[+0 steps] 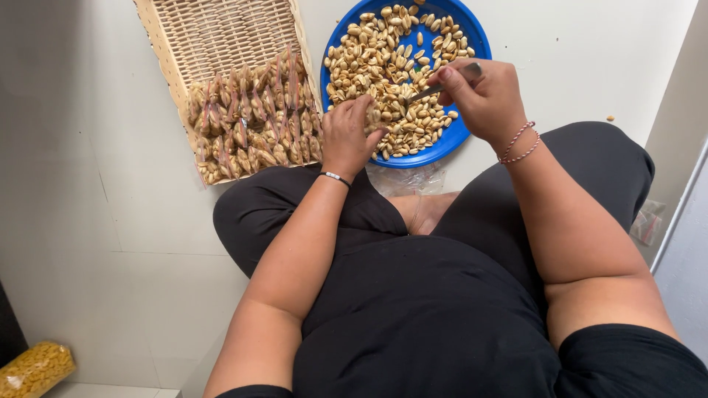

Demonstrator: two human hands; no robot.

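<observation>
Spoon (435, 88) — a slim metal one — is pinched in the right hand (483, 99), whose fingers (450, 77) are closed narrow on its handle end. Its long axis runs nearly level across the blue plate (461, 133), tilted a little, with the working end pointing toward the left hand and dipping into the peanuts; the bowl of the spoon is buried there and cannot be made out.

Nearest the person, below the plate's near rim, lie crossed legs in black cloth and a crumpled bit of clear plastic (405, 179) on the floor. Just above that, the left hand (350, 136) rests on the plate's near-left edge, fingers curled narrow around what seems to be a small clear packet at the peanut pile — I cannot tell its contents. A dark band circles that wrist; a beaded red-and-white bracelet (520, 144) circles the right one.

The peanuts (383, 51) cover most of the plate, thinner toward its far right rim. Left of the plate, almost touching it, sits a woven tray (166, 44) — its near half packed with small filled packets (254, 121), its far half bare weave. Far down-left from the plate, a bag of yellow snacks (33, 368) lies at the picture's corner.
</observation>
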